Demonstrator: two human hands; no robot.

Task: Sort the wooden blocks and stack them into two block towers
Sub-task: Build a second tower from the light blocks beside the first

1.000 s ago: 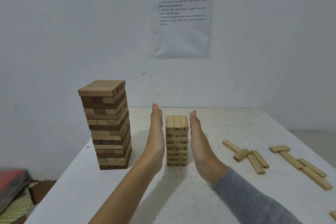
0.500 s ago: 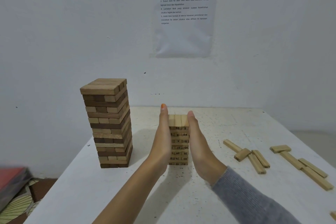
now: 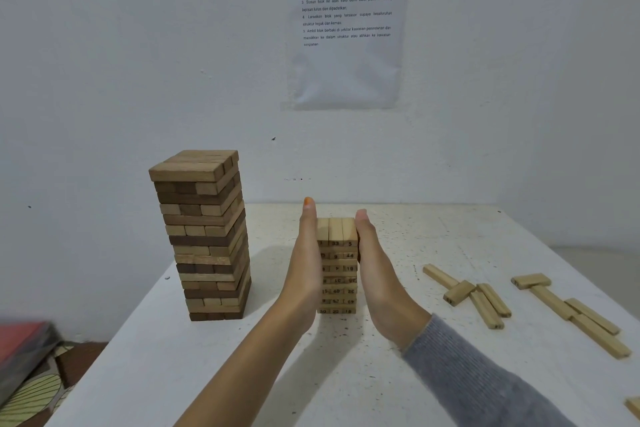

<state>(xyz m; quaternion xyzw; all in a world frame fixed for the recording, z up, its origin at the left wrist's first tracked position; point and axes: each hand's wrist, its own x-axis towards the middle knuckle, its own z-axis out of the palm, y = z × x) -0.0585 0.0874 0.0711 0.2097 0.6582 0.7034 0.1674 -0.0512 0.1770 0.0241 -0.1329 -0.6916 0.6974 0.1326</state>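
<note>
The small tower (image 3: 337, 274) of pale blocks stands mid-table (image 3: 207, 374) between two flat hands. The left hand (image 3: 306, 263) presses its left side and the right hand (image 3: 377, 274) its right side, each with fingers straight and together, curled round nothing. Numbers are printed on the block ends: 33 and 5 on the top row, 9 and 44 below, then 19, lower down 40, and 30, 22, 18 at the bottom; the others are blurred or hidden by the hands. The tall tower (image 3: 204, 236) of mixed light and dark blocks, unmarked, stands well apart at the left. Loose blocks (image 3: 471, 295) lie flat at the right, touching and partly overlapping. A sheet (image 3: 346, 28) on the wall lists five numbered lines, the first starting "Kumpulkan blok yang berselerak"; its heading is too blurred to read.
</note>
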